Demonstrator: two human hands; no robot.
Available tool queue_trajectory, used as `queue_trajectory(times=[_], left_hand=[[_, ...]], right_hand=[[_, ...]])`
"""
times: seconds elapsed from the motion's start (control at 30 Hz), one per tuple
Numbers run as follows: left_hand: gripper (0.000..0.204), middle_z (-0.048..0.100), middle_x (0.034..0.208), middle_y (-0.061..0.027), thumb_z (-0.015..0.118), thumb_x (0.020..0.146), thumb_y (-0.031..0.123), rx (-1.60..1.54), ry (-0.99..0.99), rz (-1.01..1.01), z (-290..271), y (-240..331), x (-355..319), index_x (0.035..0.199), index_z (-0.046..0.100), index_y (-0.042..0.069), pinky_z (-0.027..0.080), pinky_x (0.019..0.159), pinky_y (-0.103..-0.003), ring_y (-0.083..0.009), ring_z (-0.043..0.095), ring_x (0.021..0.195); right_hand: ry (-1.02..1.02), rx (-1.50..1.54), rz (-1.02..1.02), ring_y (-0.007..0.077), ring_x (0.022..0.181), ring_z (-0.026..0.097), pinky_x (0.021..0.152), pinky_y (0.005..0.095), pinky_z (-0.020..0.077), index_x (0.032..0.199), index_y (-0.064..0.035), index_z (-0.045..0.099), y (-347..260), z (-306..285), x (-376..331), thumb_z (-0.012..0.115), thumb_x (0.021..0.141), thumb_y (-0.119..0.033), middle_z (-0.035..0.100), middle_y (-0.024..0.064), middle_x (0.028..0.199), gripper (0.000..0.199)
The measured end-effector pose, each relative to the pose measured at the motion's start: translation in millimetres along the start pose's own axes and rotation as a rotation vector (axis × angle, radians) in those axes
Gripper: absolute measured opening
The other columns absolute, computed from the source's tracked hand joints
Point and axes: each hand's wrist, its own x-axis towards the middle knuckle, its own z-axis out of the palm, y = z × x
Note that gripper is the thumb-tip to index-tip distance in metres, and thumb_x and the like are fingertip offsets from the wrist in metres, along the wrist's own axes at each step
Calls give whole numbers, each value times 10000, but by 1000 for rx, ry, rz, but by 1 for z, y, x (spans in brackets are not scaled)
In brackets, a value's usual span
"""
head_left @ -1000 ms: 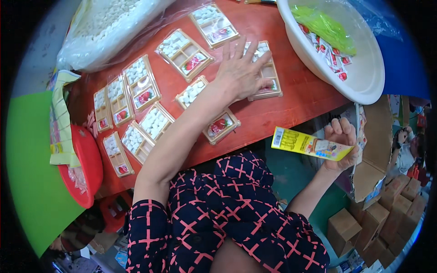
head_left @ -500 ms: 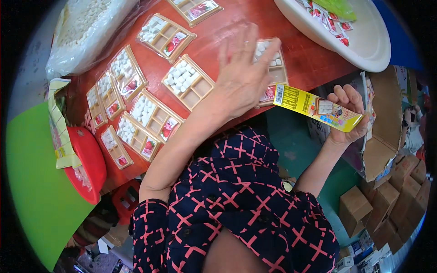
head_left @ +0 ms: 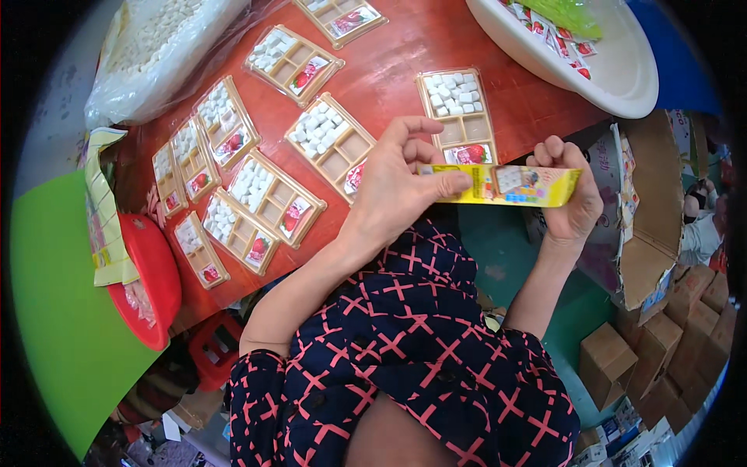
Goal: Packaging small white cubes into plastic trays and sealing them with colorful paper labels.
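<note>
Between both hands, at the table's near edge, is a yellow printed strip of packaging (head_left: pixel 521 185), held level. My left hand (head_left: pixel 401 175) pinches its left end between thumb and bent fingers. At the other end, my right hand (head_left: pixel 572 191) grips the strip with curled fingers. Just beyond it lies a compartment tray (head_left: pixel 466 127) with white cubes at the far end and a strawberry-printed sachet at the near end. Another such tray (head_left: pixel 358 145) sits left of it, partly covered by my left hand.
Several more filled trays (head_left: pixel 276 198) spread over the left of the red table (head_left: pixel 389 86). A plastic bag of white pieces (head_left: pixel 167 58) lies at the far left. A white basin (head_left: pixel 622 86) with sachets stands far right, a red basin (head_left: pixel 159 284) at left. Cardboard boxes (head_left: pixel 607 362) are at the lower right.
My left hand has come down from over the right-hand tray and taken hold of the strip's left end. My right hand has shifted left, turning the strip from slanted to level.
</note>
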Motion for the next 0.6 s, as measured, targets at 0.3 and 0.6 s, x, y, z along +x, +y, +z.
queue_trajectory(times=[0.3,0.6], left_hand=[[435,591,670,-96,694,669,43,346,204,80,-16,-2,23,1016,443,-32,446,558,-253,-139,577,628],[436,591,677,-172,662,660,69,603,270,191,-16,-6,43,1012,434,-48,471,618,-368,-310,607,666]], right_hand=[[366,-733,9,88,800,486,743,223,374,831,6,536,10,13,16,604,746,-88,546,68,952,144],[517,-1334,27,60,610,446,536,213,348,673,4,542,18,19,54,696,677,-155,511,6,655,221]])
